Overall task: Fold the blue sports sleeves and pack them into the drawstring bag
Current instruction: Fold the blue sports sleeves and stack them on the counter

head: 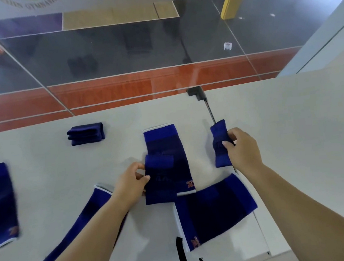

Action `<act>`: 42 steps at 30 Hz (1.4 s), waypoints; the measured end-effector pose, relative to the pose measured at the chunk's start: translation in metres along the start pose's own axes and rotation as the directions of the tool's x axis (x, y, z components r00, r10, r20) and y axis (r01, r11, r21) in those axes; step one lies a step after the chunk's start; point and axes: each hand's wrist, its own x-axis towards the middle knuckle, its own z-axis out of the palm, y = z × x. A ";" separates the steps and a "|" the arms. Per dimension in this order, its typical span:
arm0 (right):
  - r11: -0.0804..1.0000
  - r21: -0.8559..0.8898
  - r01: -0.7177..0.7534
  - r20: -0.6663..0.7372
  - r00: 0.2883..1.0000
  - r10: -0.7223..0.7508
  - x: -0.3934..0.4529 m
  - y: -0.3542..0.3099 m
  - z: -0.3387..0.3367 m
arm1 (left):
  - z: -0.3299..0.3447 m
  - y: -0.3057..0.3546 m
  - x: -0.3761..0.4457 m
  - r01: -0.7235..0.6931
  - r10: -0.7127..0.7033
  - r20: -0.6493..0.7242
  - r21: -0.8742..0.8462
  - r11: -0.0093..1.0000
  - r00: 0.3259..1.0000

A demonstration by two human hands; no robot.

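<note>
While the left hand [133, 182] pinches the edge of a small sleeve [159, 179] lying on a longer sleeve [165, 150] at table [293, 117] centre, the right hand [242, 148] grips a short sleeve [220, 142] at 2 o'clock. A folded stack [86, 133] sits at 11 o'clock; black bag straps [182, 254] show at 6 o'clock.

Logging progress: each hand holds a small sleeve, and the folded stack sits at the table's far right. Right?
Not quite. The head view shows the folded stack at the table's far left. The left hand and right hand do each hold a small sleeve.
</note>
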 end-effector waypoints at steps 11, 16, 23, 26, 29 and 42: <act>0.891 0.440 -0.112 0.491 0.861 -0.134 -0.056 -0.053 0.036 | 0.001 -0.007 -0.003 0.048 -0.046 0.014 -0.187 0.981 0.999; 0.885 0.408 -0.224 0.575 0.816 -0.059 -0.059 -0.073 0.074 | 0.004 -0.007 -0.006 0.078 -0.079 0.002 -0.251 0.965 0.997; 1.000 -0.005 -0.015 0.480 0.877 0.016 -0.060 -0.065 0.092 | 0.005 -0.008 -0.011 0.042 -0.038 0.029 -0.162 0.986 0.999; 0.995 -0.086 0.056 0.464 0.886 -0.010 -0.061 -0.064 0.095 | 0.007 -0.009 -0.010 0.024 -0.022 0.026 -0.055 0.998 0.999; 0.994 -0.093 0.054 0.461 0.887 -0.006 -0.060 -0.064 0.097 | 0.007 -0.007 -0.011 0.015 -0.015 0.012 -0.052 0.999 1.000; 0.931 0.364 0.026 0.409 0.893 -0.185 -0.069 -0.072 0.059 | -0.008 0.009 -0.031 -0.149 0.140 -0.057 -0.232 0.961 0.989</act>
